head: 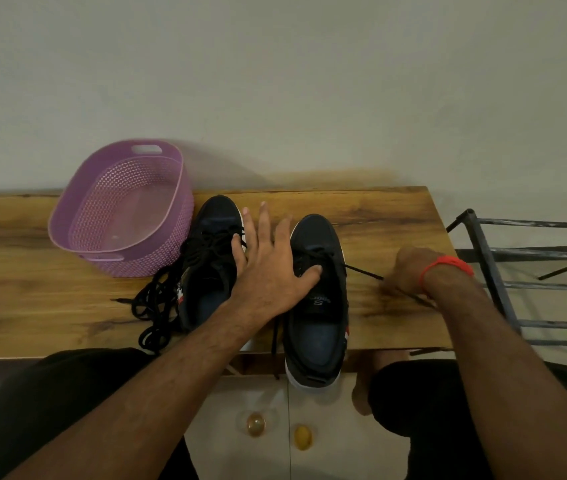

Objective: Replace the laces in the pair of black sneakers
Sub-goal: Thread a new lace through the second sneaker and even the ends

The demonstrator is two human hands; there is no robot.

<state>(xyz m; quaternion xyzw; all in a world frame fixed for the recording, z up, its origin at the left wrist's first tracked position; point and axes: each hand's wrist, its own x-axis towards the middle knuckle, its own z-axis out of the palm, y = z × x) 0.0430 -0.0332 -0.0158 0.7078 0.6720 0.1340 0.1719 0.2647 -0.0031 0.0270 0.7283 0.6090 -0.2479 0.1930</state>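
My left hand [268,268] lies spread between the two black sneakers, fingers straight, thumb pressing on the tongue of the right sneaker [316,299], whose heel hangs over the near edge of the wooden table [389,216]. The hand hides that shoe's left side and part of the left sneaker [209,261]. My right hand [410,268] is curled to the right of the shoes, a taut black lace [361,271] running from the right sneaker into it; the fingertips are turned away and blurred, so I cannot tell how they pinch. A loose tangle of laces [154,306] lies left of the left sneaker, near a purple basket [119,206].
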